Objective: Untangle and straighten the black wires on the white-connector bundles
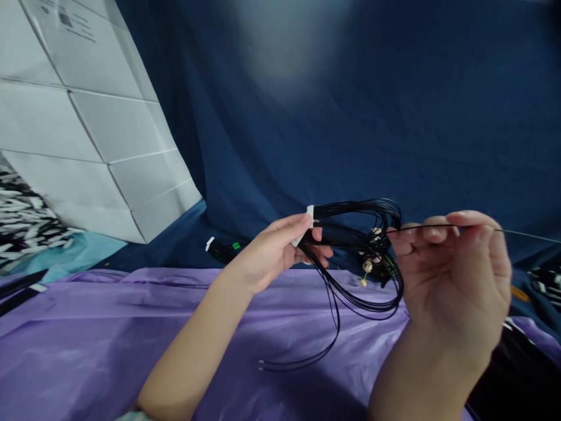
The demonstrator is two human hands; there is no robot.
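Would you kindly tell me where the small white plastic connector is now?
In the head view, the small white plastic connector sits near centre, pinched by the left hand, with the looped black wire bundle to its right, above the purple sheet.

Blue cloth bg (394,117), purple sheet (109,327), boxes (87,128) L.

I read two bare hands: left hand (280,251), right hand (456,280). The left forearm (197,339) and right forearm (421,380) are uncovered. A pale fabric edge (131,416) shows at the left elbow. The fingernails (433,235) are short and unpainted.
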